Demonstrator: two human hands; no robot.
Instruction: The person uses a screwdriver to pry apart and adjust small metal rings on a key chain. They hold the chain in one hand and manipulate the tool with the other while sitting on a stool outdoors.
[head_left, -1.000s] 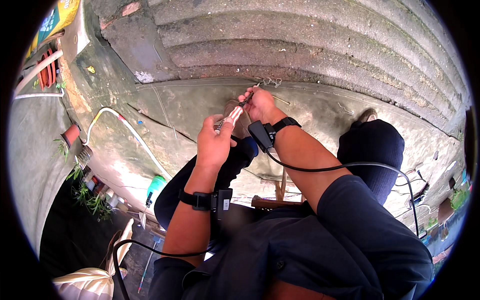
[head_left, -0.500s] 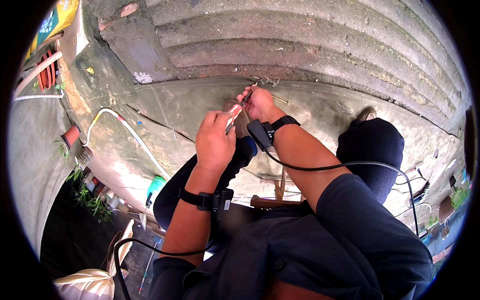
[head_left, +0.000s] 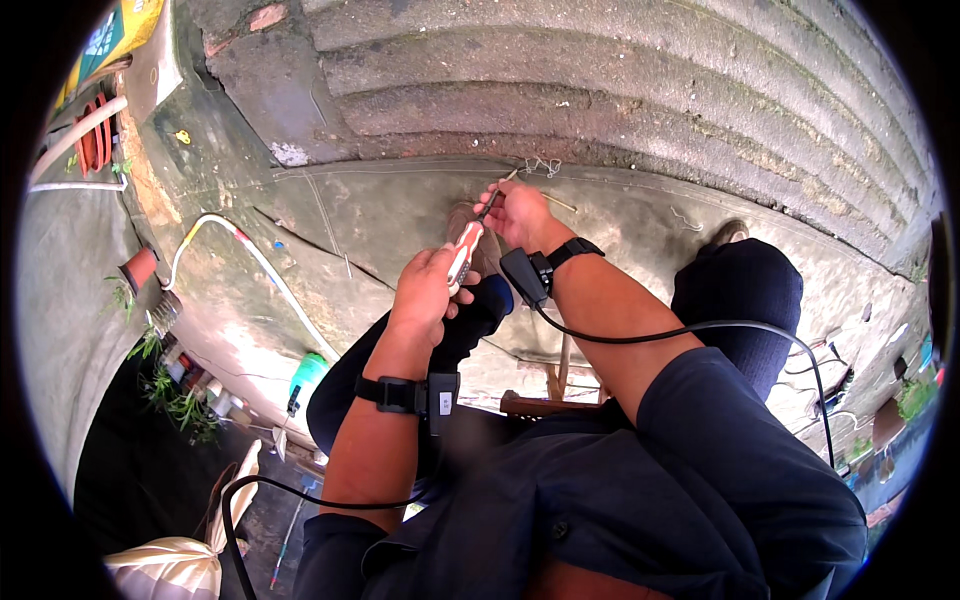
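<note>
A screwdriver-like tool with a red-and-white handle (head_left: 467,247) slants up to the right between my hands. My left hand (head_left: 424,290) holds the lower end of the handle, its fingers on both sides. My right hand (head_left: 524,213) is closed around the dark shaft (head_left: 489,205) farther up. Past the right fingertips pokes a thin, light tip (head_left: 513,174); whether it belongs to the shaft cannot be told. Just beyond lies a tangle of pale string (head_left: 542,166) on the ground by the lowest step. My shoe (head_left: 461,217) is partly hidden behind the tool.
Concrete steps (head_left: 600,80) rise ahead. A thin stick (head_left: 561,202) lies right of my right hand. On the left are a white hose (head_left: 262,255), a green bottle-like object (head_left: 309,374) and a reddish pot (head_left: 141,270). Black cables run from straps on both wrists.
My left hand has turned and shifted slightly down along the handle, so more of the red-and-white handle shows. The right hand stays almost in place on the shaft.
</note>
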